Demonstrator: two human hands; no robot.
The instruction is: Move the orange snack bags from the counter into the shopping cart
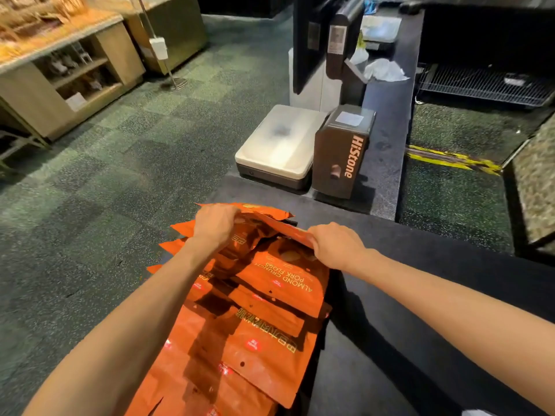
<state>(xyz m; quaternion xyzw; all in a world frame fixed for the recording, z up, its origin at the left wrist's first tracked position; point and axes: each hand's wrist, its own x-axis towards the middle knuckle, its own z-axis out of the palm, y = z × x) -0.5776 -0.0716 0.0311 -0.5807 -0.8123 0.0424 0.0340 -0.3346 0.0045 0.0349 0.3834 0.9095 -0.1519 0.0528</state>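
Observation:
Several orange snack bags (255, 319) lie overlapped in a long row along the left edge of the dark counter (420, 310), running from the near edge away from me. At the far end of the row, my left hand (214, 225) grips the far edges of the bags, fingers curled over them. My right hand (336, 246) grips the raised edge of one bag (279, 225) at the right side of the pile. That bag is tilted up off the ones below. No shopping cart is in view.
A white-topped scale (279, 145) and a brown box marked HiStone (342, 151) stand on the counter just beyond the bags. A screen on a stand (309, 40) rises behind them. Carpeted floor (105, 190) lies left, with wooden display shelves (66, 70) at far left.

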